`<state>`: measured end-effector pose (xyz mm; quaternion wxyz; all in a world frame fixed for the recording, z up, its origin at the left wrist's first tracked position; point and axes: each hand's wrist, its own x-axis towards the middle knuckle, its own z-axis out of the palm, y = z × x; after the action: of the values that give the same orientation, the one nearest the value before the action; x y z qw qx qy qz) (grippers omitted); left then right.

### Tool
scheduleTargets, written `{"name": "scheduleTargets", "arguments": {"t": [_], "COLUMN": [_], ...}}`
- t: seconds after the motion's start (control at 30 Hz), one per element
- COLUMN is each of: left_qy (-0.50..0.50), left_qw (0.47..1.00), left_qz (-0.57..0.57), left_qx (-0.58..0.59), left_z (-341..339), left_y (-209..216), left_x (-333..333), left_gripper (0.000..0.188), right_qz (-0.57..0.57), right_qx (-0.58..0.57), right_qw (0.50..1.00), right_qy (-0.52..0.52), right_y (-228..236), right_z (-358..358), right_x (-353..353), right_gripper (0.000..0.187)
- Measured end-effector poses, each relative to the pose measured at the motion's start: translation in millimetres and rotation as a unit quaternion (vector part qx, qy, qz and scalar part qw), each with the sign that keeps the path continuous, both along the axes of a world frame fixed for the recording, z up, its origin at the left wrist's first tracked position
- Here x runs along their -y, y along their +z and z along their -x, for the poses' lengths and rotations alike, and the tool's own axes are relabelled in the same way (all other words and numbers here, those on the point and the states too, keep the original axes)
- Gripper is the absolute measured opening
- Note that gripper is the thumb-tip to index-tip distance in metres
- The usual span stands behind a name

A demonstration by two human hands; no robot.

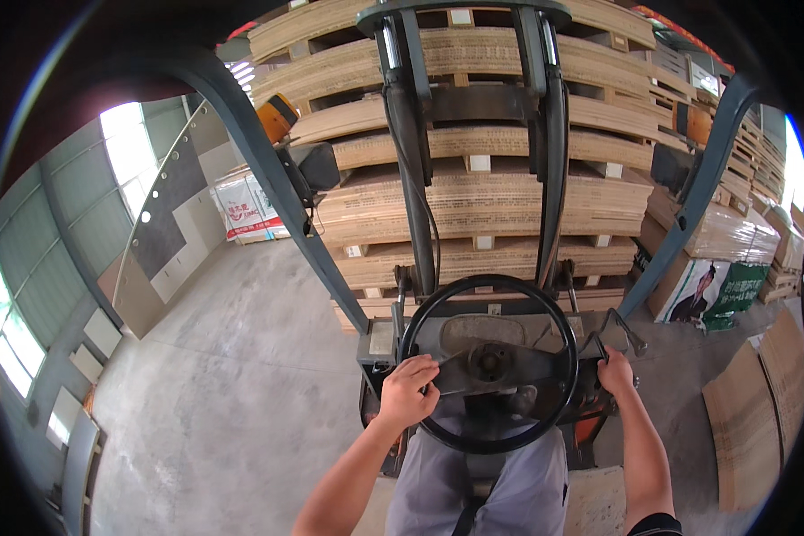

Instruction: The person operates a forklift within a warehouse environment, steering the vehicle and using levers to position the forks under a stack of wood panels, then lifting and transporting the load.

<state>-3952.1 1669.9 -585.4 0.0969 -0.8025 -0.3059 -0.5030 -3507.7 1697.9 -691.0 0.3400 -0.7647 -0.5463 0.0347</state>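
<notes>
The left hand (408,390) is wrapping tight around the left side of the black steering wheel (489,375), fingers curled over the rim near a spoke. The right hand (615,372) is sitting off the wheel, closed on the control levers (618,329) just right of the dash, though how firmly is hard to tell from here. Steering one-handed like this, the grip is wanting to stay firm and the turns small, because the mast (473,152) is standing very near the stacked wooden boards (482,205) dead ahead. Lever inputs are best kept gentle, one at a time, eyes on the stack. The wheel is lying directly under the left palm, centred between both forearms; the levers are under the right fingertips. Out left, bare concrete floor (232,375) is stretching toward the windows; flat cardboard sheets (759,420) are lying at right.
</notes>
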Motion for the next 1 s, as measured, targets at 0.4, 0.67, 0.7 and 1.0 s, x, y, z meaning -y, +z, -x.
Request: {"name": "scheduleTargets", "arguments": {"t": [0.4, 0.67, 0.7, 1.0], "left_qy": [0.010, 0.007, 0.006, 0.004], "left_qw": [1.000, 1.000, 1.000, 1.000], "left_qz": [0.004, 0.002, -0.004, -0.007], "left_qx": [0.009, 0.023, 0.021, 0.022], "left_z": [6.3, 8.3, 8.0, 7.2], "left_y": [-0.6, -7.7, -6.6, -4.7], "left_x": [-5.1, -4.5, -5.1, -4.7], "left_gripper": [0.021, 0.024, 0.023, 0.024], "right_qz": [0.045, 0.024, 0.015, 0.002], "right_qx": [-0.025, 0.001, 0.003, 0.002], "right_qw": [0.999, 1.000, 1.000, 1.000], "right_qy": [-0.018, -0.010, -0.011, -0.013], "right_y": [4.2, -2.0, -4.5, -3.4], "right_z": [11.0, 7.9, 5.9, 8.2], "right_x": [4.6, 3.1, 1.8, 1.5], "right_gripper": [0.049, 0.049, 0.049, 0.046]}}
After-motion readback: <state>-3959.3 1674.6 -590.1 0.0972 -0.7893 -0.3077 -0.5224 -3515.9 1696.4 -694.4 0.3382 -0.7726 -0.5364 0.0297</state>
